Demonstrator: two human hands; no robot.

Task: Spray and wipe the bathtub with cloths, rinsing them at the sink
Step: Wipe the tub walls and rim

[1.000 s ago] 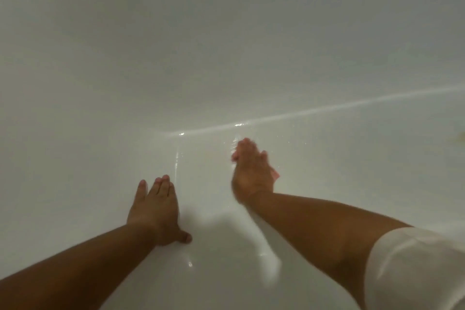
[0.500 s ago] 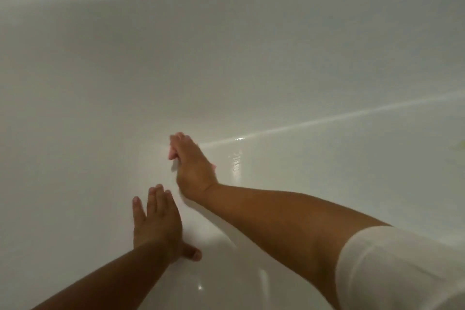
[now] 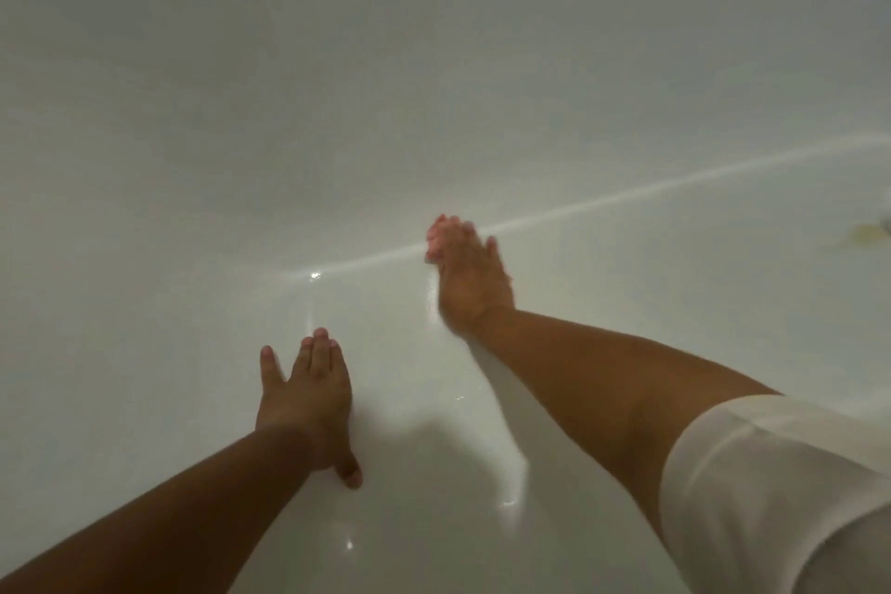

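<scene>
I look down into the white bathtub (image 3: 337, 111), at its wet, glossy floor and far wall. My left hand (image 3: 308, 405) rests flat on the tub floor, fingers straight and thumb spread, with nothing in it. Farther in and to the right, my right hand (image 3: 470, 275) presses flat on the floor near the crease where floor meets wall. A sliver of pink shows at its fingertips (image 3: 436, 239); most of whatever lies beneath is hidden by the hand, so I cannot tell if it is a cloth. The right hand is blurred.
A yellowish mark beside a small metal part (image 3: 868, 241) sits at the right edge, on the tub floor. A white sleeve (image 3: 771, 487) covers my right upper arm. No sink or spray bottle is in view.
My right hand swept left along the tub floor, then back to the right and a little farther in. My left hand stayed pressed in the same spot.
</scene>
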